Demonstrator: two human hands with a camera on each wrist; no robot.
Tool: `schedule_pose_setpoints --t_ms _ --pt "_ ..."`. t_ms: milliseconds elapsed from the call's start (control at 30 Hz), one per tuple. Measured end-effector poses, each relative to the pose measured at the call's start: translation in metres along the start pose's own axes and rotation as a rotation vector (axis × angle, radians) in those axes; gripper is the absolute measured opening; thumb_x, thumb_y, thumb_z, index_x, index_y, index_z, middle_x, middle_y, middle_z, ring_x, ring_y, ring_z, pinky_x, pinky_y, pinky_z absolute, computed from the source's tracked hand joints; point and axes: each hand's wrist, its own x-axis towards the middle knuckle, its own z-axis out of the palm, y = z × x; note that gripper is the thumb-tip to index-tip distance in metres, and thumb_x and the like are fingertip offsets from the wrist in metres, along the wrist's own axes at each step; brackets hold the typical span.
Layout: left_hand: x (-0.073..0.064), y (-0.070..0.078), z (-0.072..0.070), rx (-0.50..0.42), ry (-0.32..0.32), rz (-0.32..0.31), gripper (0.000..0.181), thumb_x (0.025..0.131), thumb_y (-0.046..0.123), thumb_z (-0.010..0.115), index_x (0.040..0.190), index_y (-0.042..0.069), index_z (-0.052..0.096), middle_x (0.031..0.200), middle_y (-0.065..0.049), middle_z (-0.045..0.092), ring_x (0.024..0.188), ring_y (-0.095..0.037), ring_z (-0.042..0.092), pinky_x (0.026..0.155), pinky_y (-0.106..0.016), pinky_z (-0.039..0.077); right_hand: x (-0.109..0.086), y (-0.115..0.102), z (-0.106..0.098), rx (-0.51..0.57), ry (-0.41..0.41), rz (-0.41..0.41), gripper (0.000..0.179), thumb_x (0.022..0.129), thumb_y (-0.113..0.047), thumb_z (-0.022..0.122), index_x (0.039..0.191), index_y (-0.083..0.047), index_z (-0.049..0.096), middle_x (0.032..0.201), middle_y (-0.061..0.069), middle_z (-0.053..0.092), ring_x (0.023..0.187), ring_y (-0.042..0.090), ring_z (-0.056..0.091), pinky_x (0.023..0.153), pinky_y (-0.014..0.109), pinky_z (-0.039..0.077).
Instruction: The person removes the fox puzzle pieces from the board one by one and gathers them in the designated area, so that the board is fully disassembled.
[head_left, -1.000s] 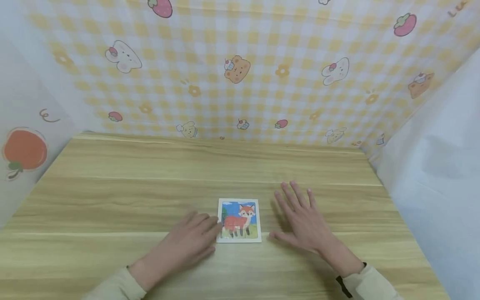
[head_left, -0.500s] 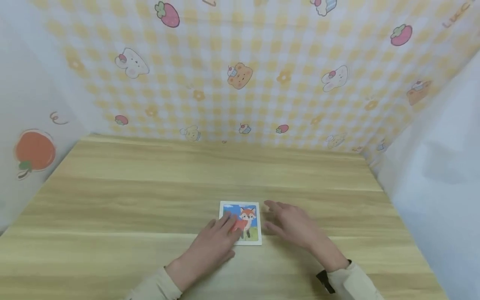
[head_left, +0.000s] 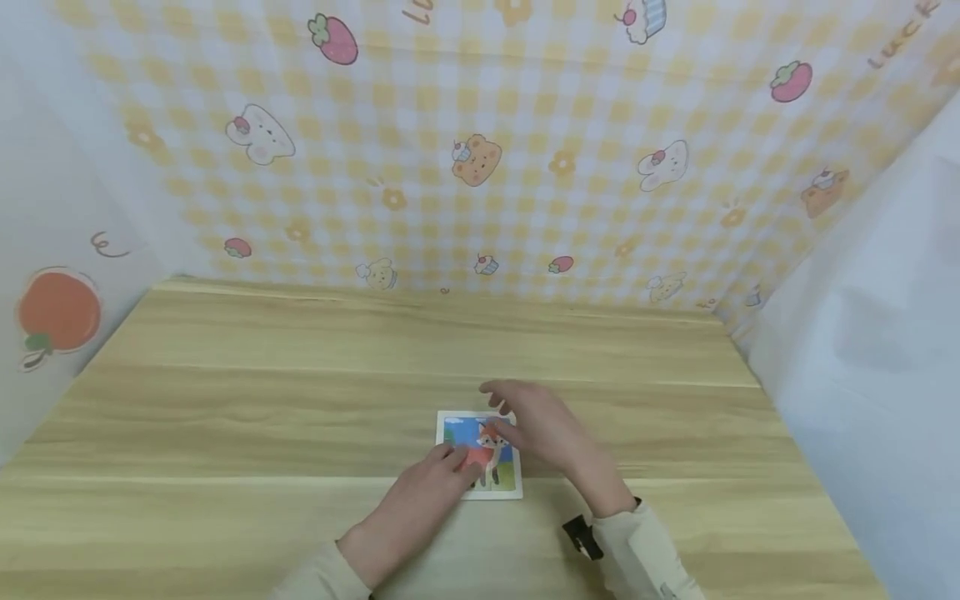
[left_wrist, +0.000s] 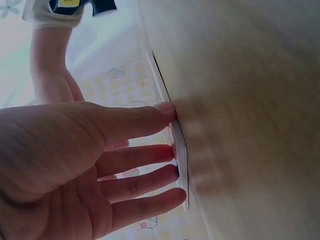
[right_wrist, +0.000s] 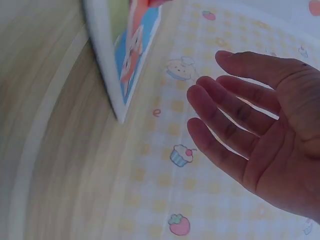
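Note:
A small square fox picture puzzle point(head_left: 507, 478) with a white frame lies flat on the wooden table. My left hand point(head_left: 412, 504) lies over its lower left part. In the left wrist view its nearly straight fingertips touch the face of the puzzle point(left_wrist: 181, 145), while the thumb rests at the near edge. Above the top right corner hovers my right hand point(head_left: 543, 425), fingers loosely bent and holding nothing. The right wrist view shows that hand point(right_wrist: 270, 115) apart from the puzzle's white frame point(right_wrist: 105, 55).
Wood-grain table point(head_left: 262, 400) extends around the puzzle on all sides. Behind it hangs a yellow checked cloth point(head_left: 420, 108) printed with bears and strawberries. White sheets flank the table, the right one point(head_left: 885, 350) along its side edge.
My left hand has moved right from the puzzle's left edge onto its face. The right hand, spread on the table earlier, has come left over the puzzle's top right corner.

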Motion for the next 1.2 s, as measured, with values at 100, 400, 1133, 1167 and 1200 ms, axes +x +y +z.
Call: schedule_pose_setpoints --t_ms 100,400,1133,1167,1200 --pt "0.001 0.000 0.000 0.023 0.006 0.012 0.030 0.077 -0.004 0.067 0.103 0.011 0.066 0.101 -0.006 0.062 0.089 -0.020 0.056 0.067 -0.027 0.051 0.008 -0.002 0.008 0.034 -0.009 0.025 0.027 0.085 -0.012 0.067 0.111 -0.005 0.064 0.094 0.003 0.066 0.081 0.015 0.062 0.070 0.029 0.050" --pt "0.000 0.001 0.001 0.170 0.019 0.041 0.040 0.072 -0.003 0.070 0.107 0.015 0.066 0.102 -0.005 0.064 0.083 -0.016 0.056 0.062 -0.023 0.049 0.023 -0.005 0.030 0.001 -0.135 0.092 0.013 0.082 -0.006 0.066 0.094 -0.005 0.071 0.087 0.002 0.065 0.081 0.015 0.059 0.072 0.029 0.049" --pt "-0.001 -0.001 0.000 0.253 0.036 0.049 0.047 0.073 -0.003 0.068 0.117 0.013 0.062 0.105 -0.003 0.059 0.082 -0.012 0.053 0.068 -0.020 0.046 0.033 -0.015 0.043 0.089 -0.150 0.153 0.016 0.082 -0.003 0.064 0.097 -0.002 0.058 0.087 0.002 0.048 0.072 0.014 0.048 0.063 0.024 0.044" --pt "-0.001 -0.001 0.000 0.250 0.033 0.045 0.047 0.073 -0.003 0.068 0.116 0.013 0.062 0.105 -0.003 0.059 0.082 -0.012 0.053 0.069 -0.020 0.046 0.033 -0.014 0.044 0.092 -0.152 0.153 0.016 0.083 -0.003 0.064 0.097 -0.002 0.057 0.087 0.002 0.047 0.072 0.014 0.048 0.063 0.024 0.044" --pt "-0.001 -0.001 -0.001 0.249 0.031 0.044 0.047 0.073 -0.003 0.069 0.116 0.013 0.062 0.106 -0.003 0.059 0.082 -0.012 0.053 0.069 -0.020 0.046 0.033 -0.013 0.044 0.096 -0.155 0.151 0.016 0.083 -0.003 0.063 0.098 -0.003 0.056 0.088 0.002 0.046 0.072 0.015 0.047 0.063 0.024 0.044"
